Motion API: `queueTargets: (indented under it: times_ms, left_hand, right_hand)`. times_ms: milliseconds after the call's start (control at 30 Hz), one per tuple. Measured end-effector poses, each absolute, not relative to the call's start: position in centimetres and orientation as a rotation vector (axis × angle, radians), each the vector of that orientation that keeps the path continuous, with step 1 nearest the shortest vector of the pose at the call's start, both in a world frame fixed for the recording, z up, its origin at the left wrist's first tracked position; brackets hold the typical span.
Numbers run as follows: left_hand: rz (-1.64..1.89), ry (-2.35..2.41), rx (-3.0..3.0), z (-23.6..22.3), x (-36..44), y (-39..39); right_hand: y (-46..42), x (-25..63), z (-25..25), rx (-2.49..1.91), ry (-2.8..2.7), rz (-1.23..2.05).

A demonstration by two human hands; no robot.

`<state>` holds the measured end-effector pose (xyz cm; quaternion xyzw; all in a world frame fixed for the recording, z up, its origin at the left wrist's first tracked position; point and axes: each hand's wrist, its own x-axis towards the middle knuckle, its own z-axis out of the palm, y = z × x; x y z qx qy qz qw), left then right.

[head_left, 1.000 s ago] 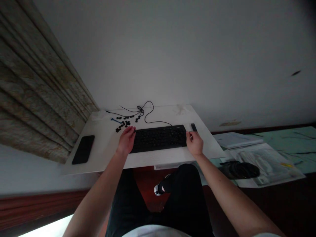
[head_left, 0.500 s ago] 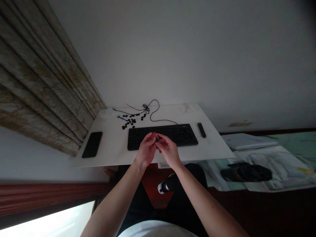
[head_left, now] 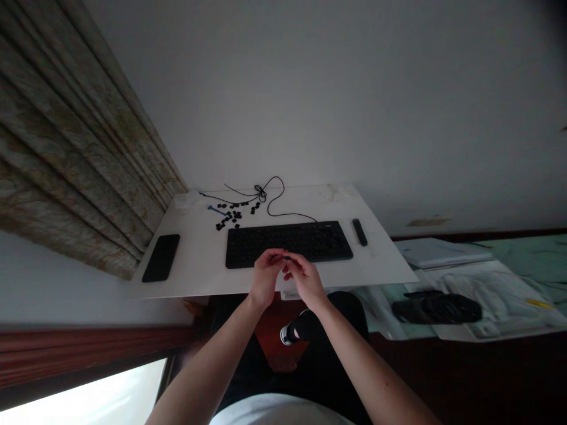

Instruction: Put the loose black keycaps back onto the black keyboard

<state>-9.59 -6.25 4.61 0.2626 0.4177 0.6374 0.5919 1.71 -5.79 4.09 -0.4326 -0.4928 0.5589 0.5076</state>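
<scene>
My left hand (head_left: 266, 273) and my right hand (head_left: 305, 280) meet over the front edge of a black keyboard (head_left: 287, 237). Their fingers are bent and pinched, with the tips touching or almost touching. Whatever sits between the fingertips is too small and dark to make out against the keyboard. Loose black keycaps (head_left: 234, 216) lie scattered behind the keyboard's left end. Among them rests a thin blue tool (head_left: 216, 210).
A black phone (head_left: 160, 258) lies on the white table (head_left: 201, 265) at left, and a dark slim object (head_left: 359, 232) right of the keyboard. The keyboard's cable (head_left: 277, 213) loops toward the wall. A patterned curtain (head_left: 110, 147) hangs along the left.
Both hands have come slightly down toward me, and the fingers have turned so that more of their backs show. The whole view has shifted a little.
</scene>
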Motion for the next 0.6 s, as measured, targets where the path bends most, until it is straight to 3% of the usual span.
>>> queueTargets:
  times_ms: [267,600]
  left_hand:
    - [1.39,1.187,1.006,4.3,-8.9,-5.9]
    - [1.421,1.181,1.118,3.4,-8.8,-6.2]
  right_hand:
    - [-5.9,2.7,3.9,-1.097,-0.731,1.479]
    - [-6.0,3.6,4.4,-1.061,-0.733,1.521]
